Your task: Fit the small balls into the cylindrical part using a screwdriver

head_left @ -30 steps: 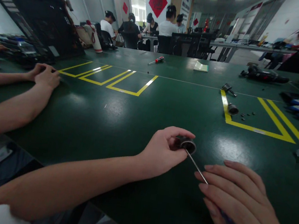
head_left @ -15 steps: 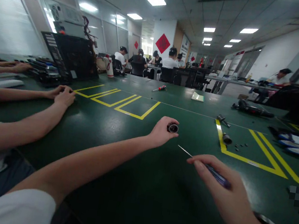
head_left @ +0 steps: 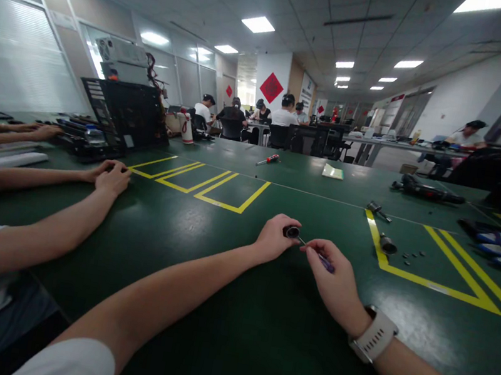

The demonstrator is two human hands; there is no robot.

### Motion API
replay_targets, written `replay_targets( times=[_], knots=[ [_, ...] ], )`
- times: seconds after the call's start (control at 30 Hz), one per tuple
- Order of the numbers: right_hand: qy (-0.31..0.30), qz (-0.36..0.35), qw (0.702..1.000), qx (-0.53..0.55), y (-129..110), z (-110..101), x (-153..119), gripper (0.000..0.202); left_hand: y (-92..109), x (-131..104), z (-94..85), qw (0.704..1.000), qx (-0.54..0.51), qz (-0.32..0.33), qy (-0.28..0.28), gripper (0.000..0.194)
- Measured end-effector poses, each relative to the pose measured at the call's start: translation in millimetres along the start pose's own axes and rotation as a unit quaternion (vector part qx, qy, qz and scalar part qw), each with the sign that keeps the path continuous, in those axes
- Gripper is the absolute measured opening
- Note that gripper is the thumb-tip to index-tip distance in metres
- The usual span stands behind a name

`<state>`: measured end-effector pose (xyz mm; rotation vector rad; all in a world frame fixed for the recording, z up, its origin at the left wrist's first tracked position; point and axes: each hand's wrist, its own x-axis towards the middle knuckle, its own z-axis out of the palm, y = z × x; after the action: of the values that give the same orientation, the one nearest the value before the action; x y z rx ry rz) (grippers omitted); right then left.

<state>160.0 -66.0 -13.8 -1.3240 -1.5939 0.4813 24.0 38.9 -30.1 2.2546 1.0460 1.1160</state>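
My left hand is closed around a small dark cylindrical metal part, its round open end turned towards me. In my right hand is a screwdriver with a purple handle and a thin metal shaft. The shaft's tip is at the rim of the cylindrical part; whether it goes inside I cannot tell. Both hands are held above the green table. To their right, another cylindrical metal part lies inside a yellow-taped area, with several tiny dark pieces beside it.
A shafted metal part lies near the tape. Farther back are a red-handled screwdriver, a notepad and a black power tool. A co-worker's hands rest at left, near an open computer case.
My right hand has moved left and away from me, bringing the screwdriver's tip to the cylindrical part. My left hand still holds that part. The camera view has tilted slightly up.
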Motion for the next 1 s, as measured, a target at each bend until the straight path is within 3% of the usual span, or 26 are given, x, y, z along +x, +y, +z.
replay_targets(
  times=[0.3,0.4,0.5,0.7,0.8,1.0],
  knots=[
    [0.005,-0.002,0.999,-0.044,10.0,4.1,-0.4,0.018,3.5,-3.0,1.6,1.0,0.011,0.026,0.014,0.03],
    [0.015,0.038,0.996,0.078,14.8,3.4,2.5,0.016,2.2,-2.7,1.8,0.999,0.002,0.029,0.02,0.03],
    [0.024,0.097,0.971,0.217,19.3,1.9,6.0,0.016,-1.5,-2.1,2.5,0.999,-0.015,0.029,0.03,0.029],
    [0.017,0.14,0.945,0.294,23.1,3.3,8.6,0.019,-7.2,-1.8,4.8,0.998,-0.047,0.021,0.046,0.031],
    [0.028,0.126,0.951,0.282,21.0,4.4,6.5,0.019,-3.7,-2.7,3.1,0.998,-0.03,0.017,0.045,0.031],
    [0.008,0.063,0.988,0.137,16.9,5.8,2.3,0.021,8.3,-4.5,-1.8,0.999,0.027,0.007,0.034,0.03]
  ],
)
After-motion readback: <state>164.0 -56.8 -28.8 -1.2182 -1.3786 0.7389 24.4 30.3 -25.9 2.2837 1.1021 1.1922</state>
